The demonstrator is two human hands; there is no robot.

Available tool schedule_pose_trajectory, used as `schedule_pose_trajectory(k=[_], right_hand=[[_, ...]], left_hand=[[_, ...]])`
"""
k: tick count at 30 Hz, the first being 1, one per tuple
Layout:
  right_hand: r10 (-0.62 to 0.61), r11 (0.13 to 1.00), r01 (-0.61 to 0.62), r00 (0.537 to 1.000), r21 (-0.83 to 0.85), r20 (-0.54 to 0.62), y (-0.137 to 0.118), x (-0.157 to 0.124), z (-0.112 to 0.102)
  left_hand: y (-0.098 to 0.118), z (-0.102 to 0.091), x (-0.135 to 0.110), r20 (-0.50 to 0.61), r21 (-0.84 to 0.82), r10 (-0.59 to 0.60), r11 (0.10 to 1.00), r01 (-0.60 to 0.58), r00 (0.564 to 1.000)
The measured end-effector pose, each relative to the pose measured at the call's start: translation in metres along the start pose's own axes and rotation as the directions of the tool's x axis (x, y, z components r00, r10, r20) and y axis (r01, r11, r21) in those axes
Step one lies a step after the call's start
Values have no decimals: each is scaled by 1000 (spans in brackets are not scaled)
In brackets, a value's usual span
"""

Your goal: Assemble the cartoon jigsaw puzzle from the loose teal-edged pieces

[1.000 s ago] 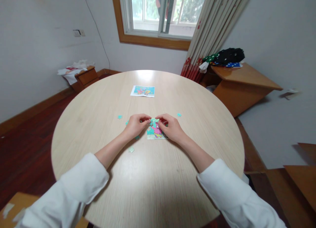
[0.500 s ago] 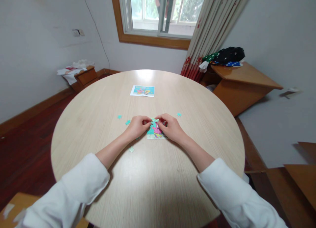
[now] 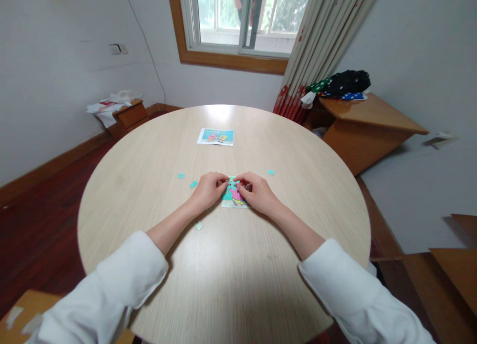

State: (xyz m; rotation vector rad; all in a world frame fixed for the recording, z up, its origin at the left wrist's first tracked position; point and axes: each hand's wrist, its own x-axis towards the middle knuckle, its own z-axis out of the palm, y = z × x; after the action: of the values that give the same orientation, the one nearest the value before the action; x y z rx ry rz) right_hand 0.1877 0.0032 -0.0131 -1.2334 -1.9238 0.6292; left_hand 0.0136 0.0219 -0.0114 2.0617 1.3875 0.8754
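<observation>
A partly built jigsaw puzzle (image 3: pixel 233 198), teal with a pink figure, lies in the middle of the round wooden table (image 3: pixel 223 264). My left hand (image 3: pixel 207 189) and my right hand (image 3: pixel 257 190) meet over its top edge, fingers curled. Both pinch a small teal puzzle piece (image 3: pixel 232 181) against the puzzle. Loose teal pieces lie around: one (image 3: pixel 181 175) far left, one (image 3: pixel 193 184) beside my left hand, one (image 3: pixel 270 172) to the right, and a pale one (image 3: pixel 198 226) by my left forearm.
A printed reference picture (image 3: pixel 215 136) lies farther back on the table. A wooden side table (image 3: pixel 367 118) with dark clothes stands at the right by a curtain. A small wooden cabinet (image 3: pixel 128 113) with papers stands at the left wall. A window is behind.
Both hands have settled slightly lower onto the puzzle's top edge with the piece. The loose piece by my left hand is uncovered.
</observation>
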Motion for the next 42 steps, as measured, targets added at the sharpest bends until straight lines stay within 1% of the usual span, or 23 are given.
schedule_pose_trajectory(k=[6,22,27,33,39,42], right_hand=[[11,1000,-11,1000,12,28,2,0,2],[22,1000,-22,999,-6,43,-1,0,3],[16,1000,-16,999,-2,40,0,-1,3],[8,1000,-8,999,-9,43,1,0,3],[5,1000,-4,999,-18,35,2,-1,4],[-3,1000,4,1000,-16,31,2,0,4]], left_hand=[[-1,0,0,-1,29,3,1000,-3,1000],[-1,0,2,2,79,44,996,-44,999],[0,0,4,19,122,54,991,-56,998],[-1,1,4,7,185,82,979,-82,997],[-1,0,4,37,248,137,958,-142,990],[1,-2,4,56,274,138,950,-148,989]])
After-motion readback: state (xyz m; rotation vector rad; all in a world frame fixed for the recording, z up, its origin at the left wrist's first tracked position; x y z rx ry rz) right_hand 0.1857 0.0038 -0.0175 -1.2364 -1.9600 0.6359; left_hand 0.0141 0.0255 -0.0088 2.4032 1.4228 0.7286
